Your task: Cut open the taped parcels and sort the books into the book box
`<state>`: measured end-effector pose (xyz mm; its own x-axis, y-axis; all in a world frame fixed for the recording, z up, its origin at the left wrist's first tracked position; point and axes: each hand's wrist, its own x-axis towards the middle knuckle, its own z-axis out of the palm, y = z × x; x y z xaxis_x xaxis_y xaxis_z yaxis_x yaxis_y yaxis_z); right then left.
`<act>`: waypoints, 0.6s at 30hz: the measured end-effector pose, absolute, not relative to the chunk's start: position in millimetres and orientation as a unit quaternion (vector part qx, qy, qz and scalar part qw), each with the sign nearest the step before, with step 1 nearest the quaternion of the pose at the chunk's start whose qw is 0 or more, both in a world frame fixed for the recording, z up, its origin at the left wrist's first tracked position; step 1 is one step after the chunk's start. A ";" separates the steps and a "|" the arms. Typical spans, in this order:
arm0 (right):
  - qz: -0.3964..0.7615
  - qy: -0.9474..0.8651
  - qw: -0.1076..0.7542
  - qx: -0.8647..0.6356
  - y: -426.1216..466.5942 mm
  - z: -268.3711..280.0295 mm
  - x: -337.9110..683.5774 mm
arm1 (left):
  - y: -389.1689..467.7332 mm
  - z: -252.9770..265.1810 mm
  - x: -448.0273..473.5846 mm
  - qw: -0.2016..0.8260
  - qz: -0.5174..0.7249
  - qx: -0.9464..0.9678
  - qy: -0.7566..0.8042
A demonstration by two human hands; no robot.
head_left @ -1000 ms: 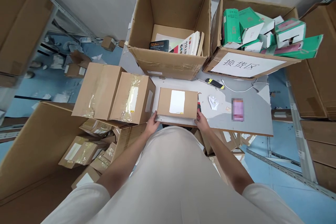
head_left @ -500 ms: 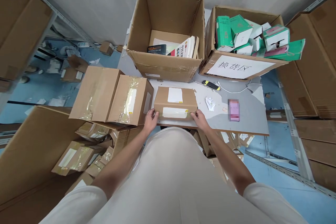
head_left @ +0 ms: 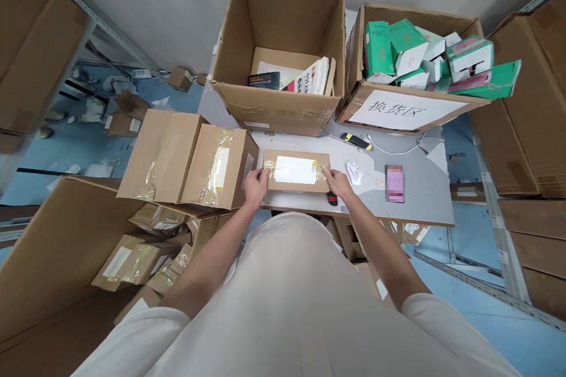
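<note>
Between my two hands is a small brown cardboard box (head_left: 295, 185), with clear tape and a white label on the face toward me. My left hand (head_left: 256, 187) grips its left end, thumb on the labelled face. At the right end, my right hand (head_left: 337, 181) holds the box the same way. A dark object with a red mark (head_left: 332, 198) lies on the table just under my right hand. Close to my left hand stands a taped carton (head_left: 201, 177), with a larger carton (head_left: 154, 156) beside it.
Behind stands a big open carton (head_left: 274, 109) with books inside. Right of it, a carton (head_left: 402, 111) with a handwritten sign holds green boxes. On the table (head_left: 424, 194) lie a yellow-black box cutter (head_left: 356, 141), crumpled paper (head_left: 354, 172), a cable and a phone (head_left: 395, 184).
The small box has turned in my hands, so its labelled side now faces up at me and the second label is out of sight. The dark red-marked object has come into view.
</note>
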<state>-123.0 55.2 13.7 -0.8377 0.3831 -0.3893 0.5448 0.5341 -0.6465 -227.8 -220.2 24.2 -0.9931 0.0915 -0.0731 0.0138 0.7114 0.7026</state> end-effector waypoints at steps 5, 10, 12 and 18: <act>-0.364 0.867 0.103 0.324 62.4 -14.4 -96.7 | -222.1 19.7 -222.5 0.044 0.385 0.026 0.921; -0.303 0.880 0.148 0.334 48.0 -38.8 -88.2 | -217.8 18.4 -228.0 0.026 0.393 0.038 0.918; -0.273 0.884 0.180 0.334 43.1 -43.1 -92.7 | -215.2 19.3 -232.5 0.026 0.383 0.051 0.922; -0.306 0.885 0.161 0.312 56.7 -37.1 -89.9 | -217.0 21.5 -231.2 0.036 0.373 0.053 0.926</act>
